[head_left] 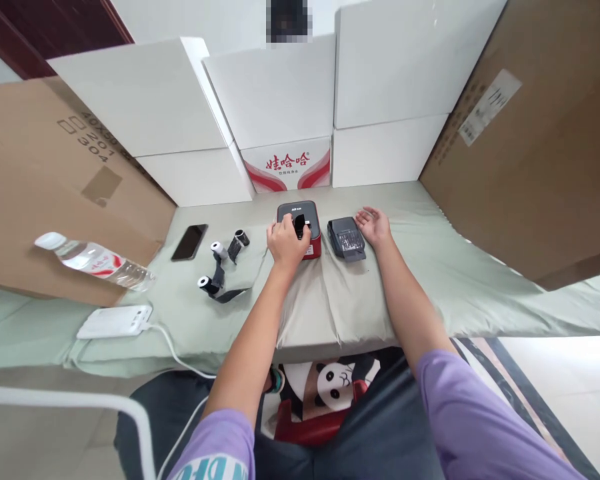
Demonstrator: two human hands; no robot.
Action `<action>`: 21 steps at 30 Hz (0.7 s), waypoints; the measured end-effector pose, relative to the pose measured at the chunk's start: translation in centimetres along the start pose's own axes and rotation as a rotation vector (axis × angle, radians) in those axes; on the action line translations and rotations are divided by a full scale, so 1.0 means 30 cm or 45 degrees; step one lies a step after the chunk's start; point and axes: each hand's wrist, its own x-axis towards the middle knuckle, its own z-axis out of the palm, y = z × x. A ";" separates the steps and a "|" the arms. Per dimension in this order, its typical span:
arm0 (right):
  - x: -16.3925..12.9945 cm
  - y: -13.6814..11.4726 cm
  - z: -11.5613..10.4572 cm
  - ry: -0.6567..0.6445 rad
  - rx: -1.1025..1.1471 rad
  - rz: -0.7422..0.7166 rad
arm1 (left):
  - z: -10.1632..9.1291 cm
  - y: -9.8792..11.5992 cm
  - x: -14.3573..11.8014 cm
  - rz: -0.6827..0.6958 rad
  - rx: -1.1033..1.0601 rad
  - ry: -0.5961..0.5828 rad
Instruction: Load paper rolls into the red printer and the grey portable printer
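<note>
Table (430,280) draped in pale green cloth, walled by white and brown boxes. Red-and-black printer (300,227) at centre back. Left hand (287,241) rests on the printer's top, fingers curled around a small black part there. Right hand (375,225) lies loose, palm up, holding nothing, just right of the grey cover (347,237) beside the printer. Left of the printer: black ribbon rolls (223,267), phone (189,241), water bottle (94,259), power bank (115,321).

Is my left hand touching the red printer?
Touching. The head view shows the left hand resting on top of the red printer, fingers overlapping its black lid with no gap.
</note>
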 end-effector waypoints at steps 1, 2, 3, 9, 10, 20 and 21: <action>-0.001 -0.003 -0.001 0.000 0.008 0.005 | 0.005 -0.004 0.000 0.015 -0.012 0.022; -0.002 -0.007 -0.002 0.000 0.019 0.011 | 0.011 -0.007 0.001 0.033 -0.024 0.049; -0.002 -0.010 -0.003 0.001 0.032 0.018 | 0.020 -0.011 0.001 0.042 -0.035 0.085; -0.005 -0.030 -0.006 0.024 0.057 0.036 | 0.101 -0.043 0.007 0.077 -0.174 0.396; -0.007 -0.033 -0.005 0.022 0.052 0.036 | 0.117 -0.050 0.008 0.095 -0.212 0.443; 0.007 -0.029 -0.007 0.071 -0.021 -0.005 | 0.186 -0.121 0.014 0.398 -0.371 0.647; 0.012 -0.027 -0.009 0.075 -0.043 -0.019 | 0.186 -0.124 0.013 0.410 -0.370 0.646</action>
